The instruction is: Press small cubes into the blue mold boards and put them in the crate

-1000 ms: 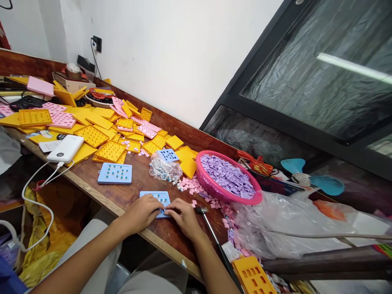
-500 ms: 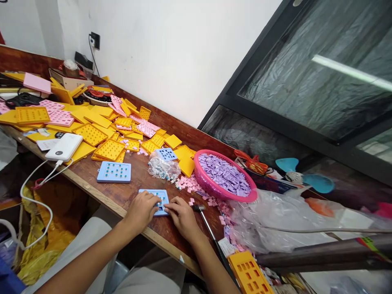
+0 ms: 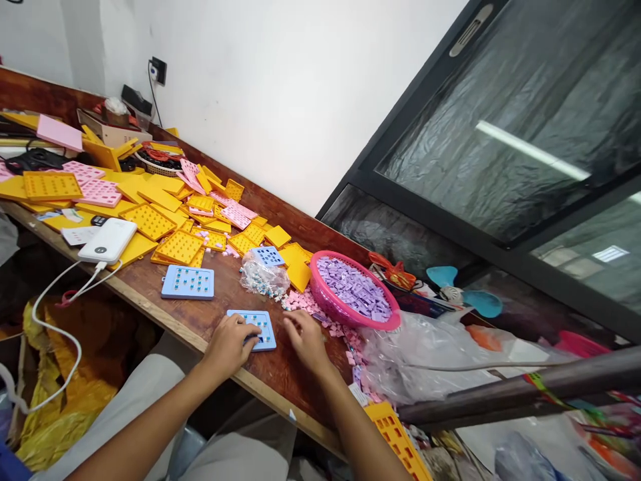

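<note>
A small light-blue panel (image 3: 260, 325) with rows of tiny buttons lies near the front edge of the wooden bench. My left hand (image 3: 229, 345) rests on its near side, fingers curled over it and pressing it down. My right hand (image 3: 306, 339) is just right of the panel, off it, with fingers curled; whether anything is in them is hidden. Loose pink keycaps (image 3: 300, 302) lie scattered right beyond my right hand. A pink basket (image 3: 328, 305) full of lilac keycaps stands behind them.
A second blue panel (image 3: 188, 282) lies to the left, a clear bag of small parts (image 3: 261, 279) behind. Yellow and pink panels (image 3: 150, 220) cover the far bench. A white power bank (image 3: 107, 242) with cable sits at the left edge. Plastic bags (image 3: 441, 357) crowd the right.
My right hand has lifted off the blue panel and moved right, toward the loose pink keycaps. My left hand stays on the panel. The view has shifted right.
</note>
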`<state>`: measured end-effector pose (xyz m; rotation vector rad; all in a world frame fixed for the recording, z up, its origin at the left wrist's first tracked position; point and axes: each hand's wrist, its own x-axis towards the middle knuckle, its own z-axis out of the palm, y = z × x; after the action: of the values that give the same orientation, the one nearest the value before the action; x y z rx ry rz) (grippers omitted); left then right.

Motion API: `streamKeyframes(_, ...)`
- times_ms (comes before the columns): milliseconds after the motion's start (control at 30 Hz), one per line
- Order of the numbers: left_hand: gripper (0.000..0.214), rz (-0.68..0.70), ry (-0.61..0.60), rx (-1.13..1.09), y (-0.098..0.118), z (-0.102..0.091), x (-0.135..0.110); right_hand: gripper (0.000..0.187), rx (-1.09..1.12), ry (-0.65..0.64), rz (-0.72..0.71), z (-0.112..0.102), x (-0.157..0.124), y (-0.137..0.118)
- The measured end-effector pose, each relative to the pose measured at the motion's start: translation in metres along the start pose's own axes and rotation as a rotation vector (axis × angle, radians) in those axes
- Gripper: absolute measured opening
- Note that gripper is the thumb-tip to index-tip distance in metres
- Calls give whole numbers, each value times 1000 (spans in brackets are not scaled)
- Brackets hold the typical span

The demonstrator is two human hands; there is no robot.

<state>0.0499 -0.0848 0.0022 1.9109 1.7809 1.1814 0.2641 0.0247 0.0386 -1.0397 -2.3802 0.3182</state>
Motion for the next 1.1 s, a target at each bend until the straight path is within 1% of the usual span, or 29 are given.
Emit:
streamKeyframes(33, 18, 4, 1, -19, -1, 0, 0, 25, -37, 97, 73, 1, 9, 12)
streamKeyframes(67, 19, 17, 1, -38, -1, 0, 1, 25, -62, 127, 110, 4, 16, 23)
streamKeyframes(167, 19, 55, -4, -76, -2, -1, 2, 21, -106, 147, 159, 19, 29, 45)
streamKeyframes(233, 19, 52, -11, -80, 0, -2, 3, 17, -115, 159, 178, 29, 32, 50)
streamKeyframes(300, 17, 44, -19, -77, 1, -2, 4, 14, -108, 166, 192, 35, 32, 51)
streamKeyframes(400, 15, 25, -16, -72, 2, -2, 5, 14, -54, 144, 178, 31, 30, 47)
streamKeyframes(500, 16, 22, -18, -72, 3, -2, 5, 18, 41, 108, 126, 18, 24, 36)
streamKeyframes(600, 15, 9, -16, -76, 4, -3, 4, 21, 211, 55, 45, 3, 14, 15)
streamKeyframes(700, 13, -20, 9, -55, 4, -1, 3, 21, 346, -61, -43, -5, 6, -9)
streamKeyframes(800, 12, -29, 22, -26, 4, 1, 3, 23, 374, -188, -84, -4, 1, -25)
streamKeyframes(867, 12, -19, 7, -2, 6, 0, 5, 22, 375, -243, -103, 0, -1, -29)
streamKeyframes(933, 13, -12, -30, 41, 9, -3, 8, 19, 383, -261, -111, 4, -1, -28)
streamKeyframes(1000, 16, -13, -69, 93, 13, -6, 11, 20, 393, -253, -100, 7, -1, -26)
streamKeyframes(1100, 25, -4, -89, 144, 16, -8, 13, 16, 383, -238, -112, 12, 0, -22)
